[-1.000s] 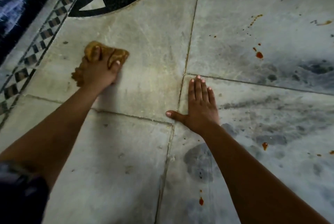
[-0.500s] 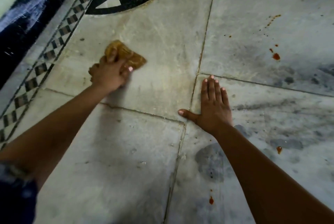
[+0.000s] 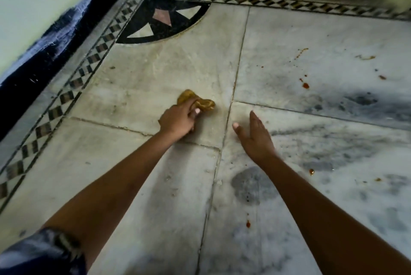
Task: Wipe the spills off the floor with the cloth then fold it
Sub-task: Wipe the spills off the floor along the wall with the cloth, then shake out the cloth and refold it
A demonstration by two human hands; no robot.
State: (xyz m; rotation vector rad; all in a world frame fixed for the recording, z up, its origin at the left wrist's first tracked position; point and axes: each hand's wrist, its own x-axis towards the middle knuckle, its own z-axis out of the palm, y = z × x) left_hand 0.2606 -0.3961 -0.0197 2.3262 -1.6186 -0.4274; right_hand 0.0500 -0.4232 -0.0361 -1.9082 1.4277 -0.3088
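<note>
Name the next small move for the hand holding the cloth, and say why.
Probably slide the cloth right, across the tile joint, toward the red drop. The left hand grips it bunched on a pale tile, while such drops lie unwiped on the grey-veined tiles to the right.

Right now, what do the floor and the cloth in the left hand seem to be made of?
The floor: likely marble slabs, dull sheen; grey veining, thin joints. The cloth: soft matte fabric, mustard-brown; it bunches into folds in the left hand. Fibre cannot be told.
</note>
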